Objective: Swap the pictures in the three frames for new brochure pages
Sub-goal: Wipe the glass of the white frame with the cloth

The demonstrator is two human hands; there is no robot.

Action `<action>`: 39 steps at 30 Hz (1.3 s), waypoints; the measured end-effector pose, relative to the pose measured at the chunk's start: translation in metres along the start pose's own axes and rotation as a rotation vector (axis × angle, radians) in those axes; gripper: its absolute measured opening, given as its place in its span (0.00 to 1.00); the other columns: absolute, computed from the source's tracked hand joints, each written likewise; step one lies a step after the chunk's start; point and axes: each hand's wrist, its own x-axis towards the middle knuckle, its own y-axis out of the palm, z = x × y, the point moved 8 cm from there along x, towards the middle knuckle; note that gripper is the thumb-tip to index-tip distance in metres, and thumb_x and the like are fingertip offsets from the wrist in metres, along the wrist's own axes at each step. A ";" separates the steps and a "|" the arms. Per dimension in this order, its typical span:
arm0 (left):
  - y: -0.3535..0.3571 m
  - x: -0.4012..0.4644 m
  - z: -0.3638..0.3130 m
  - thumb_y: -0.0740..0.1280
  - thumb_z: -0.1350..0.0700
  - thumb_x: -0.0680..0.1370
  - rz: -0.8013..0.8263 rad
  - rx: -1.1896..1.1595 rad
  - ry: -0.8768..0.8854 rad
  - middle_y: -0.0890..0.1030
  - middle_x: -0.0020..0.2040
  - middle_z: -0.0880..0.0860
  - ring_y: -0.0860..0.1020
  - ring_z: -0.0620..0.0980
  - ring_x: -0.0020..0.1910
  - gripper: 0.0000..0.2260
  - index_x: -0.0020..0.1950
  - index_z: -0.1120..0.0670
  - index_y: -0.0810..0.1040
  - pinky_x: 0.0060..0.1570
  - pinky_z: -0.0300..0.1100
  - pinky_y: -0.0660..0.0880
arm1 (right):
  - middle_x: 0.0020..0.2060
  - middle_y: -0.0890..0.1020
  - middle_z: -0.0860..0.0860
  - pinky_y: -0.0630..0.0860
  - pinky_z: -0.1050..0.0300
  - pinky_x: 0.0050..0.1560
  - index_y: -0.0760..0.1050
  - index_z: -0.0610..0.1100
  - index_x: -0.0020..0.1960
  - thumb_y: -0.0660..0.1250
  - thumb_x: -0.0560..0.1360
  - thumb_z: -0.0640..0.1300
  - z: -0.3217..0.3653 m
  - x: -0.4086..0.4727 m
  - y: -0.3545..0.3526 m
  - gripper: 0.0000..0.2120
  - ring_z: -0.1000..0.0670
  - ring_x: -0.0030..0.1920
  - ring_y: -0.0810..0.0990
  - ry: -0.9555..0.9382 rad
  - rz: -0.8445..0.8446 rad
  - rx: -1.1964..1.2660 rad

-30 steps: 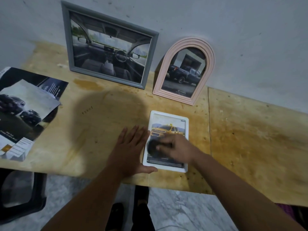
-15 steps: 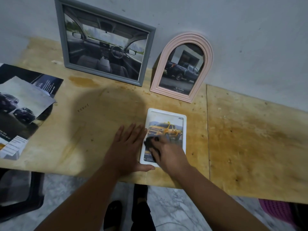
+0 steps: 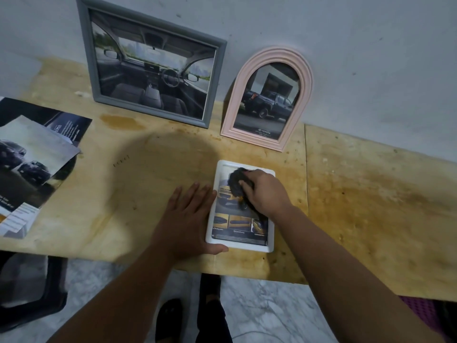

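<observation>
Flat on the plywood counter [image 3: 153,194], near its front edge: a small white frame [image 3: 270,247] holding a brochure page with a yellow vehicle and a row of small pictures along the bottom. Left hand [image 3: 189,221] spread beside that frame, fingers straight and pressed to the counter, thumb hooked along the frame's lower left corner. Right hand [image 3: 265,191] over the upper part of the frame, grip curled tight around a dark bunched cloth [image 3: 236,183] that presses on the glass. Against the wall behind, leaning upright: a grey rectangular frame [image 3: 86,53] showing a car interior with steering wheel and dashboard, and just to its right a pink arched frame [image 3: 305,95] showing a dark pickup truck with a Toyota mark beneath. Both set well back from the white frame, the pink one nearer to it. At the left end of the counter, loose brochure pages [image 3: 34,154] overlapping one another, dark cars printed on them, some white strips of text at the lower edge. Below the counter's front edge: a marbled floor [image 3: 259,310], a foot in a dark shoe [image 3: 169,318], a black chair [image 3: 32,295] partly showing at the far left.
</observation>
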 end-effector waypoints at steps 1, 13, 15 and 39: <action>0.000 0.000 0.000 0.59 0.15 0.63 -0.002 -0.001 -0.003 0.63 0.82 0.56 0.56 0.57 0.83 0.60 0.82 0.56 0.63 0.77 0.67 0.55 | 0.51 0.82 0.46 0.73 0.51 0.42 0.80 0.48 0.64 0.62 0.82 0.51 0.003 -0.006 0.003 0.14 0.41 0.50 0.81 -0.006 -0.022 -0.011; -0.003 -0.001 0.000 0.58 0.16 0.65 0.000 -0.013 0.009 0.63 0.82 0.57 0.56 0.58 0.83 0.59 0.82 0.57 0.63 0.77 0.67 0.56 | 0.54 0.84 0.57 0.82 0.51 0.46 0.81 0.56 0.65 0.65 0.79 0.53 0.022 -0.094 0.031 0.16 0.52 0.49 0.83 -0.103 0.209 0.180; -0.003 -0.001 0.000 0.59 0.16 0.64 -0.006 -0.014 0.011 0.64 0.81 0.57 0.58 0.59 0.82 0.59 0.81 0.57 0.64 0.76 0.67 0.56 | 0.54 0.85 0.58 0.83 0.51 0.53 0.82 0.56 0.63 0.71 0.78 0.50 0.006 -0.068 0.017 0.14 0.57 0.51 0.83 0.052 0.271 0.438; -0.002 0.001 -0.001 0.59 0.15 0.64 0.002 0.000 0.009 0.62 0.83 0.57 0.56 0.58 0.83 0.59 0.82 0.57 0.63 0.77 0.67 0.56 | 0.56 0.73 0.46 0.80 0.48 0.42 0.74 0.48 0.71 0.61 0.83 0.51 -0.019 -0.013 -0.023 0.19 0.44 0.50 0.77 0.029 -0.192 -0.123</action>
